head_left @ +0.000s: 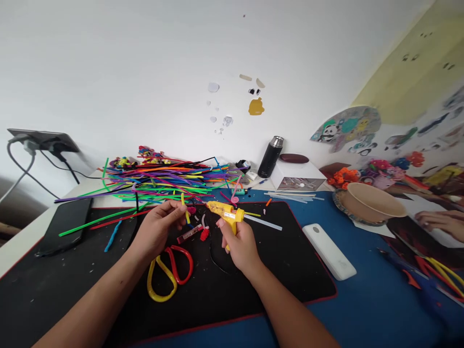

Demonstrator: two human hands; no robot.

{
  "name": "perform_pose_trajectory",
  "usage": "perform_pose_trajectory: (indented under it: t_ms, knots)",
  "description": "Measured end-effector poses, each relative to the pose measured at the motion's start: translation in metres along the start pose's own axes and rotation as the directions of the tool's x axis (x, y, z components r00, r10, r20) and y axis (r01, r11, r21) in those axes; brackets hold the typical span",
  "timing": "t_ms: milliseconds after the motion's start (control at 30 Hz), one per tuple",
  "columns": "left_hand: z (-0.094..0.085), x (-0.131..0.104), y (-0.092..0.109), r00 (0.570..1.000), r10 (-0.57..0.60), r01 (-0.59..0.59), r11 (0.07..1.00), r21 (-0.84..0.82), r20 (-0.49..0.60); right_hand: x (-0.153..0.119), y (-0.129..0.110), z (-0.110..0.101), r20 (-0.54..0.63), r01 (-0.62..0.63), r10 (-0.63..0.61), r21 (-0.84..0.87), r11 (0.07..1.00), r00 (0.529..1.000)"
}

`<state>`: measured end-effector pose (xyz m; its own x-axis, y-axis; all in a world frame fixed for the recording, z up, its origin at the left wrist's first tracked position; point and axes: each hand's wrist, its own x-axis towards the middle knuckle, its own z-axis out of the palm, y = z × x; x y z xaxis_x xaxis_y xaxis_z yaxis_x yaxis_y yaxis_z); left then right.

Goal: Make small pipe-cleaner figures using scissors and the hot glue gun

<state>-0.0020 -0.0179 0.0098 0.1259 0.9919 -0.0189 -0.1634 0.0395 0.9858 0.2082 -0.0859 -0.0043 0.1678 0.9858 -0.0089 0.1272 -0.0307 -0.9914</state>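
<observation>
My left hand (pixel 159 227) pinches a short yellow pipe cleaner piece (pixel 185 210) that stands nearly upright. Opposite it, my right hand (pixel 237 241) is wrapped round the handle of a yellow glue gun (pixel 224 211). The nozzle points left towards the yellow piece, with a small gap between them. A translucent glue stick (pixel 264 222) sticks out of the gun's rear. Between my hands a dark red packet (pixel 190 234) and a small red piece (pixel 205 234) lie on the black mat (pixel 286 270). Scissors with red and yellow handles (pixel 162 286) lie below my left hand.
Many coloured pipe cleaners (pixel 170 179) are heaped along the wall. Behind stand a black bottle (pixel 270 157) and a white box (pixel 297 175). To the right are a white power bank (pixel 329 251), a bowl (pixel 377 200) and another person's hand (pixel 440 223). A phone (pixel 67 224) lies left.
</observation>
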Motion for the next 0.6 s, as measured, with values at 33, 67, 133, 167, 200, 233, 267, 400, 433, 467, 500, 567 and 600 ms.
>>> perform_pose_trajectory:
  t_ms: [33,67,133,167,200,233,267,400,433,467,500,567,600]
  knots:
    - [0.0,0.001,0.0,1.0,0.002,-0.002,1.0,0.007,0.003,0.002,-0.001,-0.001,-0.02,-0.025,0.026,0.07,0.997,0.999]
    - [-0.001,0.001,-0.001,1.0,0.002,-0.002,1.0,0.011,0.009,0.005,-0.002,-0.003,-0.038,-0.038,0.044,0.142,0.989,0.998]
    - [-0.001,0.001,-0.002,1.0,-0.001,0.001,1.0,0.011,0.018,0.007,-0.005,-0.01,-0.076,-0.041,0.062,0.257,0.965,0.995]
    - [0.0,0.0,-0.002,1.0,-0.003,0.002,1.0,0.01,0.026,0.006,-0.005,-0.015,-0.089,-0.039,0.068,0.287,0.957,0.994]
    - [0.0,-0.001,-0.002,0.999,-0.003,0.003,1.0,0.009,0.033,0.004,-0.006,-0.02,-0.099,-0.04,0.073,0.301,0.953,0.992]
    - [0.0,-0.001,-0.001,0.999,-0.003,0.002,1.0,0.009,0.041,0.002,-0.005,-0.026,-0.099,-0.049,0.083,0.303,0.952,0.992]
    - [0.001,-0.002,-0.001,0.999,-0.001,0.001,1.0,0.01,0.052,-0.002,-0.005,-0.032,-0.094,-0.062,0.094,0.3,0.952,0.991]
    - [0.005,-0.006,0.002,0.994,-0.008,0.005,1.0,0.029,0.107,-0.017,0.003,-0.058,-0.086,-0.15,0.182,0.295,0.944,0.98]
    - [0.006,-0.006,0.002,0.992,-0.013,0.009,0.999,0.034,0.122,-0.02,0.004,-0.064,-0.084,-0.171,0.206,0.308,0.936,0.975]
    - [0.007,-0.007,0.002,0.99,-0.019,0.014,0.999,0.038,0.136,-0.023,0.006,-0.069,-0.083,-0.195,0.234,0.327,0.925,0.969]
    - [0.008,-0.007,0.001,0.989,-0.024,0.019,0.999,0.04,0.148,-0.025,0.006,-0.074,-0.076,-0.229,0.271,0.349,0.909,0.96]
    - [0.01,-0.008,0.0,0.985,-0.036,0.028,0.998,0.05,0.169,-0.028,0.006,-0.082,-0.057,-0.309,0.358,0.393,0.866,0.932]
    - [0.01,-0.009,-0.001,0.984,-0.041,0.032,0.998,0.057,0.175,-0.029,0.005,-0.085,-0.047,-0.344,0.397,0.415,0.842,0.916]
